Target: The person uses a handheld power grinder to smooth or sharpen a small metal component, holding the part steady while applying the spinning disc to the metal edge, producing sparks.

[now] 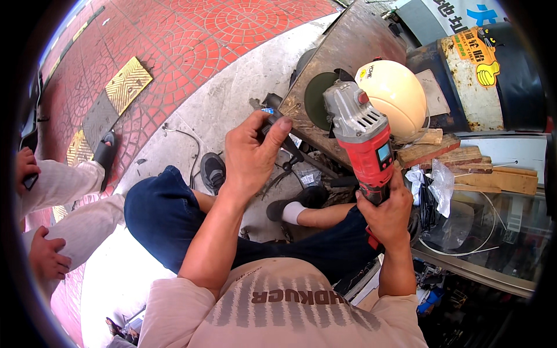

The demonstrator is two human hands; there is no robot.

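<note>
My right hand (389, 211) is wrapped round the red body of an angle grinder (364, 148) with a grey metal head and a small display. A dark green disc (317, 103) shows beside the grinder's head, close to the corner of a worn brown tabletop. Farther left, my left hand (254, 152) is raised with its fingers curled round a black bar-like part (284, 134). The thumb points up along that part, and its lower end runs down toward dark rods and scraps between my feet. The hand hides much of the part's near end.
A cream helmet (394, 95) sits behind the grinder on the brown tabletop (362, 43). Wood pieces (447, 155), a clear plastic bag (442, 188) and a glass-topped case (510, 232) stand at right. Another person's hands (49, 255) rest at far left, one holding a dark phone.
</note>
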